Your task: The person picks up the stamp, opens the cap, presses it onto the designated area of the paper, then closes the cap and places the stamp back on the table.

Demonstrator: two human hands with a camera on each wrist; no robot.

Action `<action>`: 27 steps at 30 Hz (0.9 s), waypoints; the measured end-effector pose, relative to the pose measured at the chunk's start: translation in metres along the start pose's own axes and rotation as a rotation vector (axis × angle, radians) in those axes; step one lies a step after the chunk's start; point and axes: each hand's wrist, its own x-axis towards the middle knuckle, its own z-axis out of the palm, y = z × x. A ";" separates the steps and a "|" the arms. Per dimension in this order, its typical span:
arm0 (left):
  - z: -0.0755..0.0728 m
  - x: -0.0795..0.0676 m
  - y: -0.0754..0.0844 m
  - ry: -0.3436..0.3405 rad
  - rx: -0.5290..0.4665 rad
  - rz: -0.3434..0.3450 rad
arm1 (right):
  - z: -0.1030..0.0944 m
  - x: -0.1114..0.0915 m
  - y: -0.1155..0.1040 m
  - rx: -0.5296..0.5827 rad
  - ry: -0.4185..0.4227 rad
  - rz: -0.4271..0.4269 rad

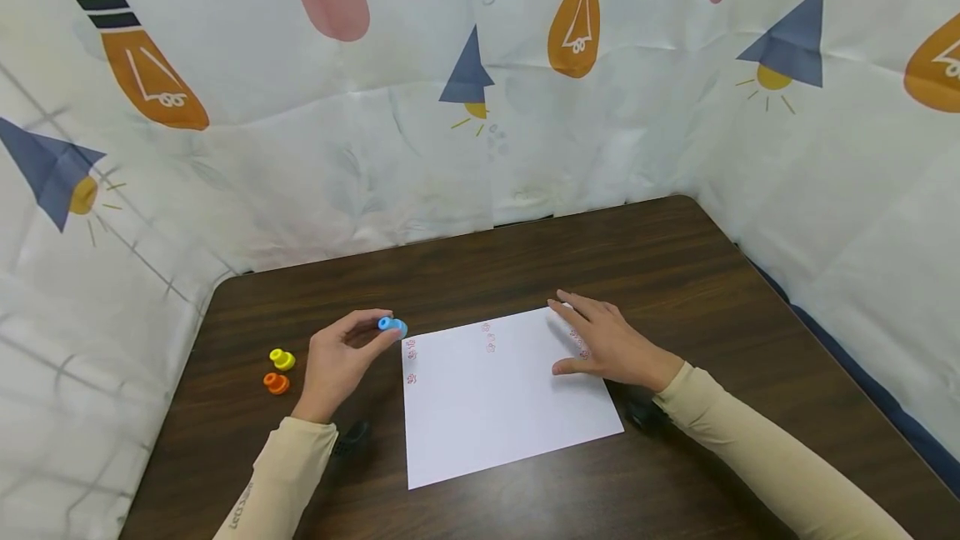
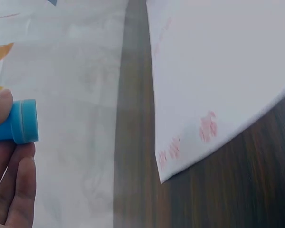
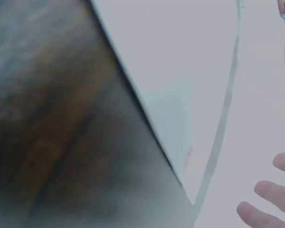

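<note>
1. Nearest: beige sleeves (image 1: 772, 457), running to both grips.
2. Tabletop (image 1: 720, 298), under both grips.
3. White paper (image 1: 510, 415), flat between grips, probably for reach from either side.
4. Right grip (image 1: 613, 346): fingers apart, nothing held, over paper's far-right corner; contact unclear, perhaps steadying it.
5. Left grip (image 1: 336, 365): thumb and fingers clamped on blue piece (image 1: 392, 326) near paper's far-left corner, likely to leave its wide end clear.
6. Orange piece (image 1: 276, 383), yellow piece (image 1: 282, 359): left of left grip, likely off paper's way.
7. Red marks (image 1: 411, 349): on paper, nearest ones right of left grip.
</note>
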 end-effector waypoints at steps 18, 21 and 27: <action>0.028 0.006 0.017 0.014 -0.312 -0.052 | -0.031 0.009 -0.015 0.241 0.233 0.031; 0.031 0.007 0.018 0.019 -0.353 -0.053 | -0.038 0.011 -0.016 0.258 0.261 0.026; 0.038 0.010 0.023 0.030 -0.430 -0.048 | -0.048 0.018 -0.022 0.310 0.308 0.032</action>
